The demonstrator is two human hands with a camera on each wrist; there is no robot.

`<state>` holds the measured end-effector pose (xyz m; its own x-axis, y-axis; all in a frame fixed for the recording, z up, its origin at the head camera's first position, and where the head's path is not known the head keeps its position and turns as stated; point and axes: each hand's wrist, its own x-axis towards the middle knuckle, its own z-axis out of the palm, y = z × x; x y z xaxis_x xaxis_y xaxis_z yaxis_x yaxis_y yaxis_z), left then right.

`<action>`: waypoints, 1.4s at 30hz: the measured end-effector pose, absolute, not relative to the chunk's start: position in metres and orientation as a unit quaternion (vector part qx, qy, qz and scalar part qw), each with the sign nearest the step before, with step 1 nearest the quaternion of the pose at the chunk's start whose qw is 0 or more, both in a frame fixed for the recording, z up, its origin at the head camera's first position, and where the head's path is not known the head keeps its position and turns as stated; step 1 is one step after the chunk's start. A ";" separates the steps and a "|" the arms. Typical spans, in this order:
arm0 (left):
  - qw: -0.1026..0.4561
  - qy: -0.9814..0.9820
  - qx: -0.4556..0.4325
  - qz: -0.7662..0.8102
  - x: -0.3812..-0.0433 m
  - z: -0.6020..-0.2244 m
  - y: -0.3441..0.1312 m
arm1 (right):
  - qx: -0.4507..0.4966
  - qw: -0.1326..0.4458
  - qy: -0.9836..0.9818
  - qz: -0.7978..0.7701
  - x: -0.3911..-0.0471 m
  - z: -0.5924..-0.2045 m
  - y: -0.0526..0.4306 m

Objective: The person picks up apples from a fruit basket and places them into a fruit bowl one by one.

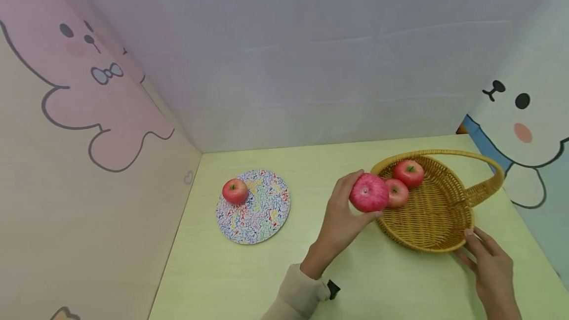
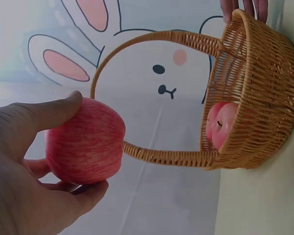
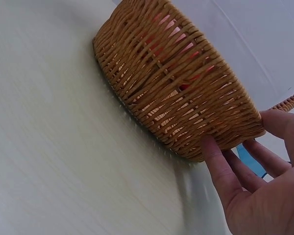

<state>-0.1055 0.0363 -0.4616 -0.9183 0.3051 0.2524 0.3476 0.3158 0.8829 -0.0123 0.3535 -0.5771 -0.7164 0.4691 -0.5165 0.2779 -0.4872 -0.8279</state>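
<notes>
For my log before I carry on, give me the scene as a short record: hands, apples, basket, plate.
Left hand: grips an apple above the table, beside the basket's left side in the head view
Right hand: holds the basket near its rim, on the near right
Basket contents: one apple and another apple, side by side
Basket handle: arches above the basket
Plate: patterned, on the table, one apple toward its left edge
Apples in view: four
</notes>
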 end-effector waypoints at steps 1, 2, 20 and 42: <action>0.022 -0.812 -0.194 -0.550 -0.107 -0.463 0.034 | -0.371 0.062 -0.505 0.777 -0.012 -0.577 0.354; 0.023 -0.813 -0.186 -0.551 -0.109 -0.464 0.031 | -0.370 0.062 -0.505 0.777 -0.012 -0.577 0.354; 0.069 -0.837 -0.073 -0.538 -0.131 -0.492 -0.015 | -0.369 0.065 -0.509 0.775 -0.012 -0.577 0.353; 0.170 -0.806 0.108 -0.556 -0.159 -0.540 -0.079 | -0.346 0.071 -0.502 0.789 -0.009 -0.579 0.353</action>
